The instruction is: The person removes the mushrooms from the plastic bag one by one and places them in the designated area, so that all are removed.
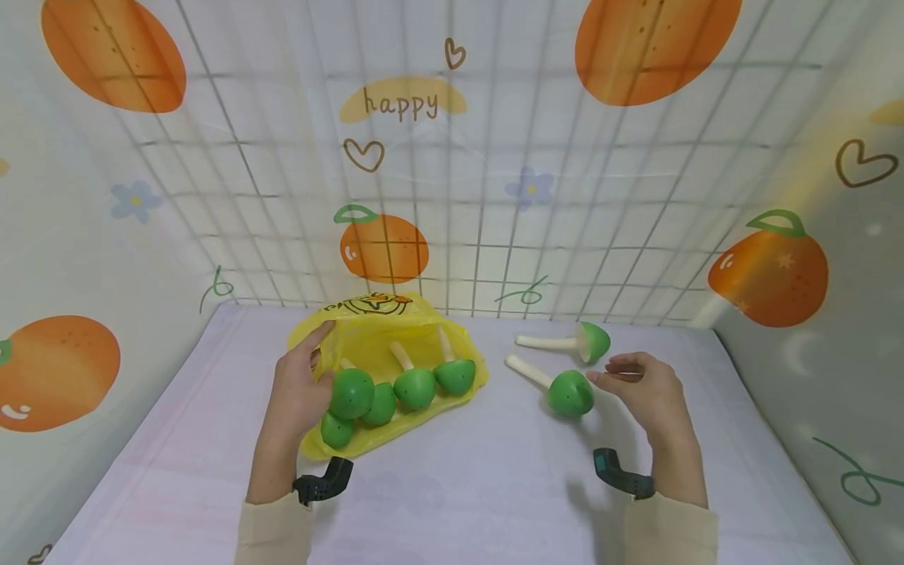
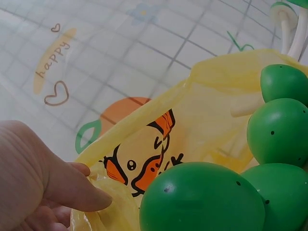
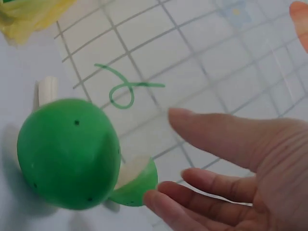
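My left hand [image 1: 298,392] pinches the left edge of a yellow plastic bag [image 1: 367,329] between thumb and fingers. In the left wrist view, a printed duck face shows on the bag. Several toy mushrooms with green caps and pale stems lie in the bag's open mouth, the front one [image 1: 351,394] beside my left thumb. To the right, my right hand [image 1: 648,392] hovers with fingers loosely bent and nothing between them. Just left of its fingertips lies a mushroom [image 1: 570,393], stem toward the bag. Behind that lies another mushroom [image 1: 595,343] on its side.
A pale cloth covers the table [image 1: 452,486]. At the back stands a white wire grid [image 1: 494,259] behind a sheet printed with oranges, hearts and the word "happy". Similar printed sheets rise at the left and right sides.
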`<state>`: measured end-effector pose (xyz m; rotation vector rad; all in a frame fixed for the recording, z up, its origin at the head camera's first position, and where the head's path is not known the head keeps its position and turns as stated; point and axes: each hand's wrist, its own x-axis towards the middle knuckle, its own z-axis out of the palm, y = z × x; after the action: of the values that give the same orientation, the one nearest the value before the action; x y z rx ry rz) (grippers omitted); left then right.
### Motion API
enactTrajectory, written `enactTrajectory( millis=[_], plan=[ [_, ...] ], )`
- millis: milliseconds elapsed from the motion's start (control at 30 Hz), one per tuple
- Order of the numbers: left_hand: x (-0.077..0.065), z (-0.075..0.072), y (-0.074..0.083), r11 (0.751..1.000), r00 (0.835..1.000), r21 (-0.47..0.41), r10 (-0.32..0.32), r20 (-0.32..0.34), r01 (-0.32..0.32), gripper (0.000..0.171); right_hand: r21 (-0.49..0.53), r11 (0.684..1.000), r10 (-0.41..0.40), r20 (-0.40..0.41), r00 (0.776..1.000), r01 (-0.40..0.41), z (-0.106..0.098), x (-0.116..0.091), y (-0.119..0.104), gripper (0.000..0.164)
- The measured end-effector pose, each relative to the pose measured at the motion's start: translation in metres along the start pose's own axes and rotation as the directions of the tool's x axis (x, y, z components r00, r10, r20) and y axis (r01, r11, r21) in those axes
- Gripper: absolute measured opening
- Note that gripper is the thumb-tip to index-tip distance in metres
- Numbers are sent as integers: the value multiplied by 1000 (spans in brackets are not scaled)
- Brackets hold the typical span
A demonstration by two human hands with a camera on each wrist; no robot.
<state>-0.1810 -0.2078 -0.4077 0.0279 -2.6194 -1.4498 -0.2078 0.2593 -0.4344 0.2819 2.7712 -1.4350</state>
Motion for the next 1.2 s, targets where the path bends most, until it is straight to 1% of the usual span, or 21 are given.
enactTrajectory(
  millis=[100,233,367,467,600,767,867,1033,1200],
  plan=[
    [0,0,0,1000,1000,-3,4,-2,-4,75,38,999,25,-28,999,-24,2,-1,-6,70],
    [1,0,0,1000,1000,1,-6,-4,6,74,72,996,49,-49,998,-46,5,-3,-14,71],
    [0,0,0,1000,1000,3,-5,-6,5,74,95,995,38,-62,997,-32,8,-5,-20,68],
    [0,0,0,1000,1000,5,0,-6,0,74,111,994,9,-79,997,0,11,-6,-24,66],
    [0,-1,1,1000,1000,-1,0,-2,0,74,124,990,-50,-95,994,62,14,-9,-32,64],
    [1,-1,1,1000,1000,-17,1,0,-1,74,183,971,-139,-98,985,155,23,-13,-48,61],
    [1,-1,1,1000,1000,-15,-3,0,3,74,232,953,-182,-81,980,196,31,-17,-60,62],
    [1,-2,0,1000,1000,0,-5,0,5,74,271,932,-235,-50,971,240,50,-23,-80,60],
    [1,-3,-1,1000,1000,9,-7,-5,7,74,322,896,-314,-24,949,305,75,-28,-99,52]
  ],
)
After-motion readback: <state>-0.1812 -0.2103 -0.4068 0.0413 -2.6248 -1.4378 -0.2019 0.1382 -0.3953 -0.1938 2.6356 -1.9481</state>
